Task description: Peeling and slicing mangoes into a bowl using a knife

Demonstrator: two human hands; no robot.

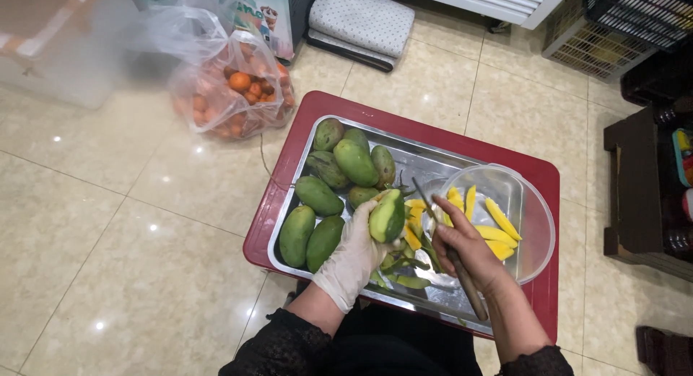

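Note:
My left hand (352,259), in a white glove, grips a partly peeled green mango (388,215) over a metal tray (426,158). My bare right hand (465,249) holds a knife (442,235) with a brown handle, its blade pointing up toward the mango. Several whole green mangoes (328,195) lie in the tray's left half. Green peel strips (404,271) are piled below the hands. A clear plastic bowl (538,217) at the right holds yellow mango slices (498,221).
The tray rests on a red low table (317,109) on a beige tiled floor. A plastic bag of oranges (234,91) sits at the upper left. Folded cloth (361,18) and crates (606,36) are at the back; dark furniture (639,181) stands right.

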